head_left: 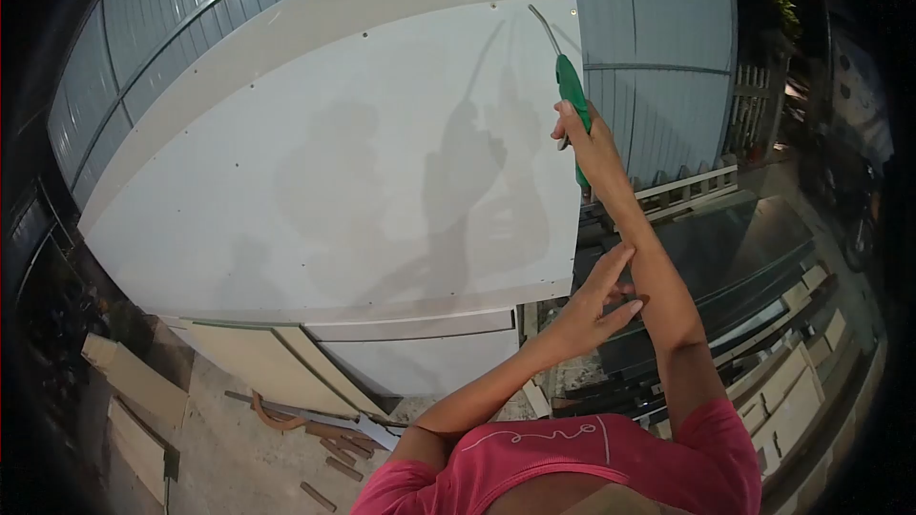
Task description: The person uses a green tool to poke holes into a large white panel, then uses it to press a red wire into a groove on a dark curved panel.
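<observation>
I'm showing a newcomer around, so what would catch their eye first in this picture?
Most likely the large white panel, filling the middle and crossed by shadows. Next, the green-handled tool with its thin metal rod, held in the right hand near the panel's upper right corner. Then the bright pink shirt at the bottom edge, below the left hand.
</observation>
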A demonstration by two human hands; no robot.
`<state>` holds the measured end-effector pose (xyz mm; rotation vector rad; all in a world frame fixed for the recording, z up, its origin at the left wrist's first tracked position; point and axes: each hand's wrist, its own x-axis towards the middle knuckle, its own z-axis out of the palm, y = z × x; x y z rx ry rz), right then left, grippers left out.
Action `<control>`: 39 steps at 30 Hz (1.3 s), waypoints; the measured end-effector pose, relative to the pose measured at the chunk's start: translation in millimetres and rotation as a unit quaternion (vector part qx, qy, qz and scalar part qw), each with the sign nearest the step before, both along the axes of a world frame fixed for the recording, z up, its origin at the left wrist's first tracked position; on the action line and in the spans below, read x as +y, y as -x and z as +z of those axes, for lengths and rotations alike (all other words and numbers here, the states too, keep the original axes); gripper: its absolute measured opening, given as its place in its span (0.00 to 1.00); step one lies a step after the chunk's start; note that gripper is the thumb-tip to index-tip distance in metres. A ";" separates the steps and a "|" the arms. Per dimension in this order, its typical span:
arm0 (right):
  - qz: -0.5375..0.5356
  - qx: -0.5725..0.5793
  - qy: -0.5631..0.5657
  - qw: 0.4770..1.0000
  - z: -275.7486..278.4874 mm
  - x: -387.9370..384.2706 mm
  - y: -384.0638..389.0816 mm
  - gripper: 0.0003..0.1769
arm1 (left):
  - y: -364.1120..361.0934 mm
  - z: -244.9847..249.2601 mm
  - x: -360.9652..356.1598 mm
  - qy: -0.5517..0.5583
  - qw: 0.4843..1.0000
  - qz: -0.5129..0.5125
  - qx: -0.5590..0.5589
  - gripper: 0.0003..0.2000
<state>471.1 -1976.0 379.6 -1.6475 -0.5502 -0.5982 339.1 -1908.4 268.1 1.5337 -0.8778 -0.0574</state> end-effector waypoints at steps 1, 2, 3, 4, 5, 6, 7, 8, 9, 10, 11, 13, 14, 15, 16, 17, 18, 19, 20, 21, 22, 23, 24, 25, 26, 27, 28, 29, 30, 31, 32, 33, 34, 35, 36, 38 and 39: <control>0.008 0.003 0.011 1.000 1.5 4.7 0.6 0.33 | 1.7 -0.8 2.2 -0.002 1.000 0.004 0.000 0.33; 0.015 0.005 0.022 1.000 2.2 8.7 2.0 0.33 | 2.9 -2.0 4.5 0.009 1.000 0.015 -0.009 0.33; 0.018 0.003 0.019 1.000 1.8 13.5 1.9 0.33 | 4.3 -2.1 7.5 0.020 0.999 0.025 -0.021 0.33; 0.020 -0.006 0.016 1.000 0.9 18.8 0.3 0.33 | 6.6 -1.8 10.5 0.017 0.999 0.027 -0.024 0.33; 0.021 -0.018 0.012 1.000 2.7 23.7 0.0 0.32 | 8.6 -0.3 13.8 0.026 0.999 0.026 -0.010 0.33; 0.023 -0.024 0.011 0.999 6.3 25.5 2.1 0.32 | 10.1 2.3 15.4 0.035 0.999 0.025 0.003 0.33; 0.025 0.010 0.016 1.000 8.9 27.8 4.3 0.32 | 11.1 5.9 18.1 0.035 0.999 0.028 -0.002 0.33; 0.027 0.045 0.023 0.998 10.6 31.1 5.6 0.32 | 11.9 9.2 21.8 0.024 0.999 0.030 0.002 0.33; 0.033 0.043 0.025 0.998 10.4 34.3 4.9 0.32 | 13.4 11.4 26.0 0.012 0.999 0.033 0.008 0.33; 0.027 0.034 0.014 0.999 8.3 38.3 2.4 0.33 | 13.9 11.6 30.2 0.013 0.999 0.040 0.008 0.33; 0.023 0.026 0.002 0.999 6.3 41.9 -0.5 0.33 | 12.9 10.8 33.0 0.018 0.999 0.040 0.016 0.33; 0.042 0.019 -0.003 0.999 7.6 51.6 4.0 0.34 | 16.2 10.8 41.7 0.025 0.998 0.044 0.026 0.33; 0.039 0.020 -0.011 0.999 7.5 55.8 7.4 0.34 | 19.6 10.7 45.2 0.034 0.998 0.042 0.025 0.33; 0.036 0.022 -0.018 0.999 8.1 61.6 12.4 0.33 | 23.4 10.8 49.1 0.043 0.998 0.039 0.024 0.33; 0.045 0.022 -0.001 0.999 7.9 69.4 13.0 0.33 | 26.1 10.8 55.0 0.044 0.998 0.043 0.025 0.33; 0.049 0.023 0.001 0.999 7.2 78.7 14.0 0.33 | 28.7 10.6 62.0 0.032 0.998 0.057 0.014 0.33; 0.054 0.005 0.015 0.998 6.3 89.6 14.8 0.35 | 31.1 10.2 69.2 0.020 0.997 0.071 0.003 0.33; 0.060 -0.014 0.031 0.998 5.2 100.8 15.6 0.36 | 33.9 10.0 77.0 0.023 0.997 0.075 0.003 0.33; 0.071 -0.015 0.037 0.997 3.5 112.2 16.0 0.37 | 37.0 10.3 85.3 0.021 0.996 0.085 -0.002 0.34; 0.076 -0.016 0.042 0.996 2.3 123.9 16.9 0.37 | 39.8 9.4 93.2 0.020 0.995 0.096 -0.007 0.34; 0.090 -0.009 0.047 0.995 2.2 135.5 17.7 0.37 | 41.0 7.0 100.5 0.025 0.994 0.102 -0.008 0.34; 0.103 -0.003 0.051 0.993 1.9 146.0 18.4 0.37 | 41.0 3.9 108.3 0.024 0.993 0.116 -0.009 0.34; 0.109 -0.004 0.055 0.992 0.5 155.2 18.8 0.37 | 42.3 2.4 115.1 0.022 0.991 0.130 -0.010 0.34; 0.114 -0.003 0.054 0.992 -0.7 164.3 19.3 0.37 | 43.8 2.0 121.4 0.026 0.990 0.135 -0.010 0.34; 0.118 -0.002 0.053 0.992 -1.4 172.3 19.7 0.37 | 45.1 2.4 127.5 0.028 0.990 0.140 -0.010 0.34; 0.121 -0.002 0.053 0.991 -1.6 174.2 22.7 0.37 | 46.3 2.1 129.4 0.028 0.989 0.143 -0.010 0.34; 0.126 0.009 0.046 0.991 -0.6 177.6 26.4 0.35 | 47.0 2.6 133.6 0.029 0.989 0.145 -0.010 0.34; 0.130 0.021 0.038 0.991 -0.3 180.6 28.9 0.33 | 47.7 2.8 137.4 0.028 0.989 0.144 -0.006 0.34; 0.130 0.022 0.040 0.990 -0.4 182.4 28.9 0.33 | 48.3 3.0 139.7 0.027 0.990 0.142 -0.001 0.34; 0.124 0.010 0.036 0.992 -0.2 184.7 28.0 0.35 | 49.2 3.7 142.5 0.029 0.990 0.141 0.001 0.34; 0.118 -0.001 0.032 0.993 -0.3 186.5 26.4 0.37 | 50.0 4.8 144.4 0.031 0.989 0.142 0.000 0.34; 0.115 0.002 0.034 0.993 0.4 188.3 25.1 0.37 | 50.5 5.5 145.9 0.034 0.989 0.142 -0.001 0.33; 0.126 0.026 0.027 0.991 1.6 190.3 23.7 0.36 | 49.8 5.1 147.7 0.037 0.990 0.139 0.002 0.33; 0.135 0.051 0.019 0.989 1.5 192.2 22.9 0.35 | 48.4 3.8 150.3 0.040 0.990 0.138 0.001 0.33; 0.131 0.054 0.021 0.990 -0.3 191.9 22.1 0.35 | 47.5 2.0 151.0 0.042 0.990 0.136 0.000 0.33; 0.139 0.057 0.004 0.989 -3.2 191.4 21.2 0.35 | 47.2 0.2 153.6 0.057 0.991 0.125 0.000 0.32; 0.131 0.062 0.003 0.989 -4.5 188.6 24.2 0.35 | 46.8 -1.0 153.7 0.068 0.991 0.115 0.000 0.31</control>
